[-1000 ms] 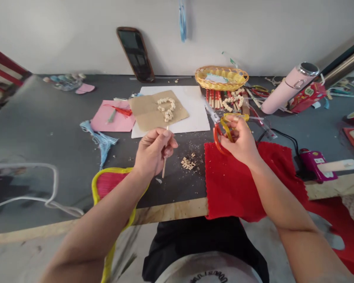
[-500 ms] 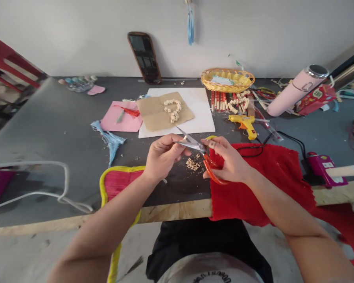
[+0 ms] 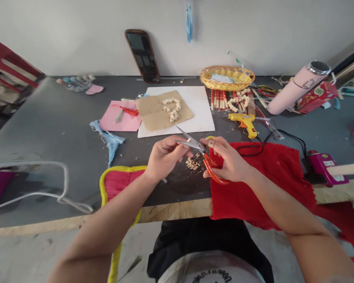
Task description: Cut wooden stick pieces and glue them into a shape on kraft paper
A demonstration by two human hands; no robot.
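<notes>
My right hand (image 3: 224, 159) is closed around the red and yellow handles of a pair of scissors (image 3: 201, 148), whose blades are spread apart and point up and to the left. At the blades, my left hand (image 3: 166, 155) pinches a thin pale stick; its light tip (image 3: 189, 139) shows between them, while the fingers hide the rest. Below the scissors lies a small heap of short pale cut pieces (image 3: 192, 163), with crumbs scattered around. Just beyond the blades, a curved row of similar pieces (image 3: 174, 110) sits on brown cardboard (image 3: 150, 114).
A yellow glue gun (image 3: 244, 124) lies behind the red cloth (image 3: 265, 177) at right. Farther back are a wicker basket (image 3: 206, 80) and a pink flask (image 3: 295, 90). A propped phone (image 3: 143, 55), a blue tassel (image 3: 109, 139) and pink paper (image 3: 109, 120) are leftward. A purple power strip (image 3: 320, 161) sits at the right edge.
The stick's pale tip has shifted slightly right, deeper between the blades. My left hand has edged right with it; the right hand and scissors stay nearly in place.
</notes>
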